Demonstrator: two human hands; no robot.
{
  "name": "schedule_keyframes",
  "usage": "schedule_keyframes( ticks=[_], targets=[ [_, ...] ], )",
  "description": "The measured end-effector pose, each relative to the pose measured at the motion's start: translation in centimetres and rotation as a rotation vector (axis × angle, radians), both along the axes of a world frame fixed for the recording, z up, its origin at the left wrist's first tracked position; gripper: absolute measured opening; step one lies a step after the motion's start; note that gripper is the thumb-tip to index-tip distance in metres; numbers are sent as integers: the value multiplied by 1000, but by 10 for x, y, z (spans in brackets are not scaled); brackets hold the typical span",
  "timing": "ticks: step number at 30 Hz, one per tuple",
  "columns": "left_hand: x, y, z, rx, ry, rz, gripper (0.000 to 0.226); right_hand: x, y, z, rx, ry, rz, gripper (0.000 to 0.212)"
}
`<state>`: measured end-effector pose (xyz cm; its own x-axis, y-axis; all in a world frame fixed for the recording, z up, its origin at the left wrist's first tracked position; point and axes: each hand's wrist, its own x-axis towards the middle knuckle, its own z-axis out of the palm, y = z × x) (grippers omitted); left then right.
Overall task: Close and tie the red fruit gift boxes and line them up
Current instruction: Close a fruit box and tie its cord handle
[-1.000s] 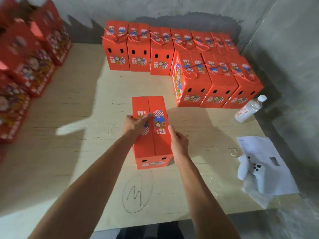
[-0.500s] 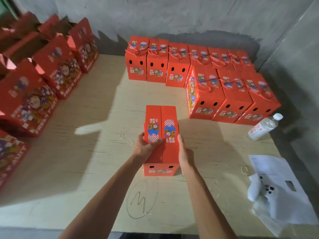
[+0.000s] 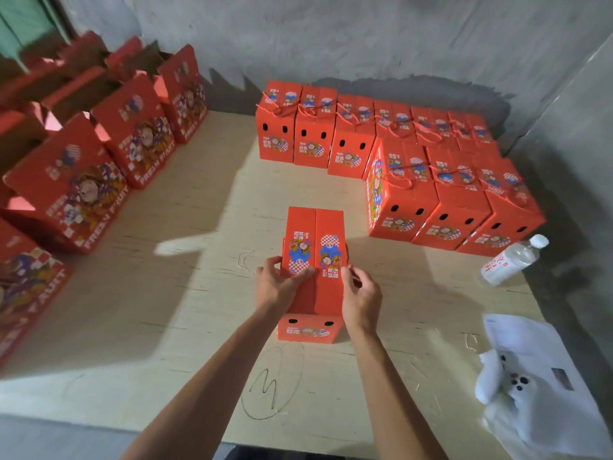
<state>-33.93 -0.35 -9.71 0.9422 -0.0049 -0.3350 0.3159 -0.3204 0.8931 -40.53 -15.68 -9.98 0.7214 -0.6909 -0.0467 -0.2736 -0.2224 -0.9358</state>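
Open boxes on the left run off-frame and blur; tied boxes line the wall. The box stands mid-table, left hand gripping its lid; right hand pinches something unclear at its side

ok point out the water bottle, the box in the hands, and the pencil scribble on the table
water bottle (image 3: 509, 262), head view, on its label
box in the hands (image 3: 313, 242), head view, on its closed top
pencil scribble (image 3: 265, 388), head view, on the zigzag

Pale plywood table under red gift boxes, a water bottle, white papers.
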Motion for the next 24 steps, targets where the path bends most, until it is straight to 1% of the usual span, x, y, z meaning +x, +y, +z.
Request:
schedule_keyframes(
  ticks=[2, 4, 5, 7, 9, 11, 13, 14, 15, 17, 18, 19, 20, 21, 22, 24],
  targets=[
    [-1, -1, -2, -1, -27, 29, 87, -2, 3, 2, -132, 8, -59, 25],
    [-4, -1, -2, -40, 7, 81, 71, -6, 8, 3, -238, -2, -74, 22],
    [-5, -1, -1, -16, 3, 98, 62, -8, 11, 4, -256, -9, -73, 20],
    [-6, 4, 1, 59, -48, 98, 47, -12, 15, 7, -231, -13, -69, 16],
    [-4, 10, 9, 110, -100, 57, 38, -16, 18, 10, -194, -16, -76, 16],
    [-1, 17, 23, 228, -135, -25, 33, -15, 20, 19, -149, -32, -92, 17],
    [4, 23, 48, 308, -185, -33, 28, -12, 22, 35, -75, -93, -66, 15],
    [8, 25, 64, 280, -224, -3, 28, -9, 23, 46, -22, -150, -26, 12],
    [11, 28, 82, 190, -273, 40, 29, -6, 26, 56, 30, -209, 37, 12],
    [15, 26, 115, -48, -327, 87, 33, 3, 33, 76, 121, -276, 181, 19],
    [14, 22, 126, -116, -308, 72, 36, 7, 38, 83, 138, -260, 244, 24],
    [8, 16, 132, -130, -292, 39, 37, 11, 43, 87, 110, -211, 294, 27],
    [0, 10, 130, -109, -306, -5, 35, 13, 48, 87, 60, -153, 341, 28],
    [-11, 4, 125, -73, -341, -54, 32, 15, 52, 82, 7, -87, 381, 22],
    [-22, 0, 117, -37, -382, -94, 31, 14, 58, 77, 12, -34, 406, 12],
    [-35, -2, 103, -6, -468, -100, 29, 10, 68, 70, 83, -12, 440, 22]
  ],
)
